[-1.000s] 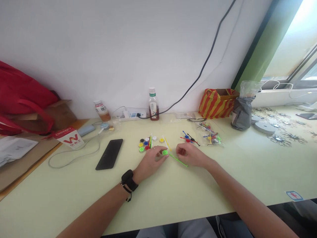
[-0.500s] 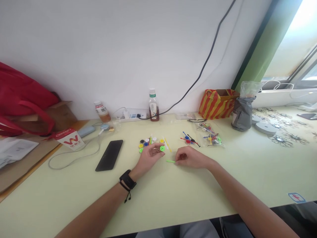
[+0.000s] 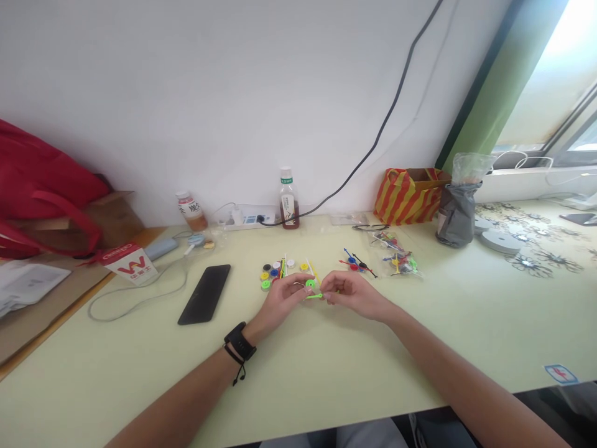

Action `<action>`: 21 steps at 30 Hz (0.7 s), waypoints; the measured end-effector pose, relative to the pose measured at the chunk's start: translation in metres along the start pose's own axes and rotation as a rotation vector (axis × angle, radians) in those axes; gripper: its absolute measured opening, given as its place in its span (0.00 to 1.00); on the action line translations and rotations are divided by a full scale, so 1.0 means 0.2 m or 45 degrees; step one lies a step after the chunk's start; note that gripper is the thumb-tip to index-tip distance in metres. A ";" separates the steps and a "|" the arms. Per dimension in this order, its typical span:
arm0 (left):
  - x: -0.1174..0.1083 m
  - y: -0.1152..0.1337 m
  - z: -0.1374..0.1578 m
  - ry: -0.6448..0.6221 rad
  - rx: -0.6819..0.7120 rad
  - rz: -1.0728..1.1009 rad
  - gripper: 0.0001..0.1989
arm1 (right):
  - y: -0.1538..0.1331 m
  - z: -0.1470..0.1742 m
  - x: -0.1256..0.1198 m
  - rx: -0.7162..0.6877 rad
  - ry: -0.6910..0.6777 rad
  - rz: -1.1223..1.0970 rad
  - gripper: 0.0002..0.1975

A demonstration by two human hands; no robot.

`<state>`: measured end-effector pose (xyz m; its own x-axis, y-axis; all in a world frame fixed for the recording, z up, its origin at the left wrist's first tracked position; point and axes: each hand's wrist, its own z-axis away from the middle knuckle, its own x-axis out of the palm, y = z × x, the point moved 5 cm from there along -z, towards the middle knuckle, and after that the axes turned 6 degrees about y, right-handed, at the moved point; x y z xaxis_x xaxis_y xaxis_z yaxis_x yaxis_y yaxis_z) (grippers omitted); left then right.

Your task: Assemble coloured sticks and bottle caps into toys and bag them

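Between thumb and fingers, my left hand grips a small green plastic disc with a hole in its middle. My right hand pinches one end of a thin green plastic pointer, which lies just below the disc and reaches toward my left thumb. Both hands are close together above the table. Behind my left hand lie loose plastic discs in several colours, among them a white disc, and thin sticks. Blue, black and red pointers with discs lie beyond my right hand.
A black phone lies left of my hands. Clear bags of coloured parts are at the right. Along the wall stand a dark drink bottle, a power strip and a striped bag. A white cable curls at left.
My right hand has moved left, bringing the green pointer up to the disc. My left hand has shifted slightly right and down with the disc.
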<state>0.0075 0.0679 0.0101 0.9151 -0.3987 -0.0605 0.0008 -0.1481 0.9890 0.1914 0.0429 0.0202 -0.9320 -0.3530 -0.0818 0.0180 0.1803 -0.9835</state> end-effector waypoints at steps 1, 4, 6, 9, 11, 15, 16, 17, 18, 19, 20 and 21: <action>0.00 0.00 0.00 -0.012 -0.003 0.005 0.19 | 0.00 0.00 0.00 -0.010 0.025 -0.010 0.14; 0.00 -0.01 0.00 -0.048 -0.014 0.009 0.18 | -0.01 -0.01 -0.01 -0.057 0.066 -0.027 0.14; 0.00 -0.01 0.00 -0.063 -0.009 0.026 0.17 | -0.03 0.00 -0.01 -0.096 0.093 -0.037 0.14; 0.00 -0.01 0.00 -0.057 -0.020 0.082 0.16 | -0.06 0.00 -0.04 -0.126 0.199 -0.059 0.14; 0.00 -0.01 0.00 -0.038 -0.043 0.113 0.15 | -0.07 0.00 -0.06 -0.110 0.286 -0.108 0.14; 0.01 -0.01 0.00 -0.070 -0.081 0.184 0.13 | -0.04 0.00 -0.06 -0.010 0.336 -0.232 0.15; 0.02 -0.01 0.00 -0.078 -0.088 0.206 0.13 | -0.03 0.00 -0.06 0.015 0.329 -0.239 0.15; 0.02 -0.01 0.00 -0.080 -0.096 0.228 0.12 | -0.02 0.00 -0.06 0.036 0.322 -0.235 0.16; 0.02 -0.01 0.00 -0.078 -0.105 0.246 0.11 | -0.01 0.00 -0.05 0.055 0.317 -0.222 0.16; 0.02 0.00 0.01 -0.074 -0.115 0.259 0.10 | 0.00 0.00 -0.05 0.070 0.315 -0.205 0.16; 0.02 0.00 0.01 -0.071 -0.126 0.266 0.09 | 0.01 0.00 -0.05 0.080 0.315 -0.189 0.16; 0.02 0.00 0.01 -0.068 -0.136 0.270 0.09 | 0.01 0.00 -0.06 0.086 0.316 -0.177 0.15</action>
<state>0.0100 0.0651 0.0090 0.8767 -0.4582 0.1462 -0.1441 0.0397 0.9888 0.2023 0.0470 0.0195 -0.9871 -0.1332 0.0884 -0.0999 0.0817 -0.9916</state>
